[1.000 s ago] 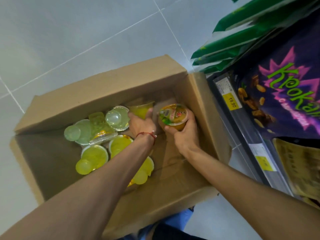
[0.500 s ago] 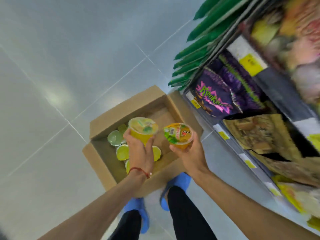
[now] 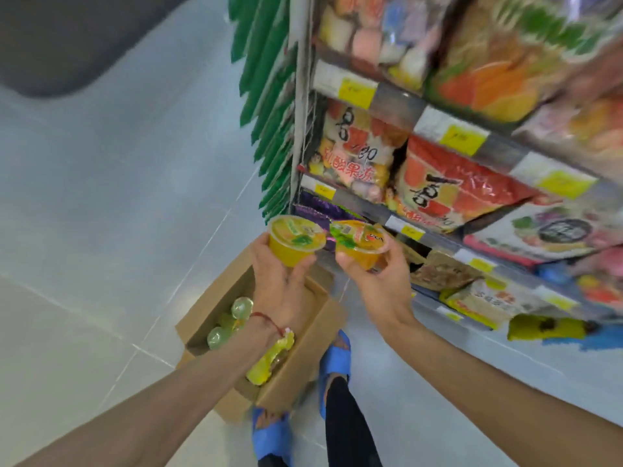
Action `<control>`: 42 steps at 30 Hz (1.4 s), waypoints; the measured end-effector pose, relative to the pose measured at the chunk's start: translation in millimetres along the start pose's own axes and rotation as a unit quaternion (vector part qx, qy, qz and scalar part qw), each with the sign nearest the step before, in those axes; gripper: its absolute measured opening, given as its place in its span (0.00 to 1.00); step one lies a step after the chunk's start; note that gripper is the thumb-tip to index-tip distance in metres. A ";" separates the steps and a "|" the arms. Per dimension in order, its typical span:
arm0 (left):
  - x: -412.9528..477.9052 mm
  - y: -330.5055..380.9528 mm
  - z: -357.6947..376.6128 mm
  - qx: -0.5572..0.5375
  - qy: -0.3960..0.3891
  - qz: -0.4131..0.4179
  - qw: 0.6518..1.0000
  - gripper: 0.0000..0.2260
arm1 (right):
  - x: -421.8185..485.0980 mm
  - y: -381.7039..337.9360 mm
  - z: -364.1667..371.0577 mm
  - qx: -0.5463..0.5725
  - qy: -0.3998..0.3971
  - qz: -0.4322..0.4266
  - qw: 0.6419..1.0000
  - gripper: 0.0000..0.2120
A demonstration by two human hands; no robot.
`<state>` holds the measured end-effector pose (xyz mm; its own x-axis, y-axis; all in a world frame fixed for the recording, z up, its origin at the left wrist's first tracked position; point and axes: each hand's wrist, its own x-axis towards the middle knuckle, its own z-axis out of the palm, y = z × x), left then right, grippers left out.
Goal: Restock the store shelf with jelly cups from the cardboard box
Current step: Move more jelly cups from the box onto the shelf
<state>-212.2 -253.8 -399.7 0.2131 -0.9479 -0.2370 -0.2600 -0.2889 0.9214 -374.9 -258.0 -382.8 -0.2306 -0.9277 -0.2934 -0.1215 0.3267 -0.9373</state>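
Left hand point(image 3: 279, 281) gripping a yellow plastic jelly cup point(image 3: 296, 241), right hand point(image 3: 377, 281) gripping an orange plastic jelly cup point(image 3: 361, 244), both now rising higher above the brown cardboard box point(image 3: 296, 369), nearing the store shelf point(image 3: 397, 99).

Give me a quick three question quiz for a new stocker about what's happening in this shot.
1. True or false: both hands hold jelly cups.
2. Which hand wears the red string bracelet: A left, B right?
3. Where is the brown cardboard box?

Key: 1 true: the left holds the yellow plastic jelly cup, the right hand the orange plastic jelly cup. 2 A. 3 On the pale tiled floor, by the blue sandals.
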 end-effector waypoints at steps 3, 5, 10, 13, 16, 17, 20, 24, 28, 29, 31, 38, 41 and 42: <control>-6.1 58.1 -11.3 -0.068 -0.007 0.024 0.997 0.32 | -19.5 -55.3 -21.6 -0.013 0.058 -0.059 0.996 0.22; -15.5 95.9 -19.3 -0.086 -0.006 0.063 0.994 0.31 | -33.7 -90.0 -34.9 -0.012 0.109 -0.101 0.989 0.23; -32.7 189.9 -36.7 -0.119 -0.026 0.115 0.986 0.32 | -63.8 -172.6 -72.4 -0.015 0.193 -0.180 0.964 0.26; -41.6 244.9 -51.2 -0.112 -0.039 0.152 0.981 0.33 | -81.0 -221.6 -92.4 0.000 0.219 -0.219 0.951 0.24; -46.9 295.6 -63.7 -0.099 -0.039 0.190 0.976 0.33 | -96.4 -266.5 -110.3 0.006 0.225 -0.243 0.944 0.24; -48.8 310.2 -66.8 -0.096 -0.040 0.198 0.975 0.33 | -100.4 -278.6 -115.5 0.013 0.229 -0.247 0.942 0.24; -58.2 356.6 -75.3 -0.096 -0.045 0.237 0.966 0.32 | -112.4 -319.3 -135.0 0.035 0.255 -0.272 0.927 0.24; -69.7 408.6 -82.2 -0.088 -0.043 0.276 0.956 0.28 | -124.6 -367.5 -157.1 0.025 0.273 -0.301 0.913 0.28; -74.8 461.5 -82.9 -0.076 -0.017 0.304 0.949 0.28 | -126.2 -412.9 -186.8 0.006 0.302 -0.328 0.895 0.22; -75.0 474.7 -82.2 -0.075 -0.009 0.311 0.947 0.28 | -124.9 -424.0 -194.6 0.004 0.313 -0.337 0.888 0.21; -71.8 495.2 -80.6 -0.076 0.001 0.327 0.942 0.26 | -119.3 -442.7 -207.4 -0.001 0.322 -0.351 0.880 0.20; -44.9 561.5 -81.0 -0.093 0.066 0.367 0.923 0.28 | -95.5 -502.4 -237.5 0.033 0.323 -0.368 0.871 0.23; -30.2 580.7 -82.6 -0.083 0.092 0.358 0.925 0.30 | -84.7 -515.8 -242.6 0.036 0.322 -0.366 0.872 0.24; -25.2 585.2 -82.9 -0.082 0.098 0.356 0.926 0.31 | -81.1 -520.0 -244.3 0.039 0.324 -0.367 0.871 0.25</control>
<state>-291.6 -387.7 171.0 0.2132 -0.8432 0.4935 -0.2568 0.4390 0.8610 -528.9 -308.5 174.4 -0.6182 -0.5762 0.5345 -0.4054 -0.3488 -0.8450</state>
